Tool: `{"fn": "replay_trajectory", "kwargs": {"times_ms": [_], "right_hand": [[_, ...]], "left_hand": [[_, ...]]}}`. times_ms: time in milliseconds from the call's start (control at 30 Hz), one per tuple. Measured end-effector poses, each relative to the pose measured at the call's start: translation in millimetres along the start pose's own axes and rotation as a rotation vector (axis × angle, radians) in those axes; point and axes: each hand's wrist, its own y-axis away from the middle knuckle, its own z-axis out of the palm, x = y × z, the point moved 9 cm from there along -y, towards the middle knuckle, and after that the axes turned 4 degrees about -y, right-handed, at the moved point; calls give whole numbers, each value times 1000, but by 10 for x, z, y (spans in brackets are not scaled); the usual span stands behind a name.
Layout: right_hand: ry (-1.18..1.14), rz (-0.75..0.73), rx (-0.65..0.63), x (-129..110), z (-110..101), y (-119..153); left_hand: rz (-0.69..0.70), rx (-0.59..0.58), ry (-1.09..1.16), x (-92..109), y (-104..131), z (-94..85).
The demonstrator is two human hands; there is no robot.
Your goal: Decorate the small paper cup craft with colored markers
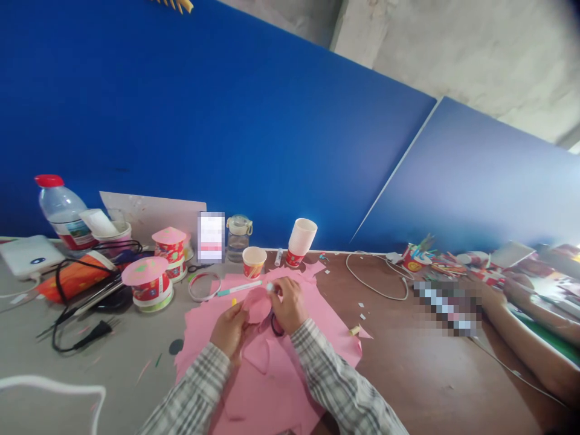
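Observation:
My left hand (230,331) pinches a rounded pink paper piece (257,306) by its left edge. Close against its upper right edge is my right hand (290,302), fingers closed on a small white object (270,287) whose kind I cannot make out. Beneath both hands spreads a large torn-edged pink paper sheet (330,329). A dark curved loop (276,328), perhaps a scissors handle, shows partly under my right hand. A white and teal pen (239,288) lies beyond my hands, and a paper cup (254,262) stands behind it.
Two red cups with pink paper tops (145,284) stand left, near black cables and a bottle (66,211). Stacked cups (301,241) and a water bottle (238,238) are by the blue partition (226,121). Another person's arms (521,332) reach in from the right.

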Motion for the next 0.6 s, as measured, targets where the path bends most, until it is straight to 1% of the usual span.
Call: {"fn": "replay_trajectory", "kwargs": {"times_ms": [133,233,300,433,600], "right_hand": [[-42,132,30,347,-66,-69],[-49,200,15,571,-59,-78],[-46,233,1,680,-42,-62],[-75,288,-4,790,-16,-16],[-217,371,33,802,-46,-13]], "left_hand": [[10,48,19,73,10,-31],[19,57,34,126,30,-28],[24,55,42,156,45,-16],[32,63,48,187,55,-8],[45,72,38,196,44,-26]]}}
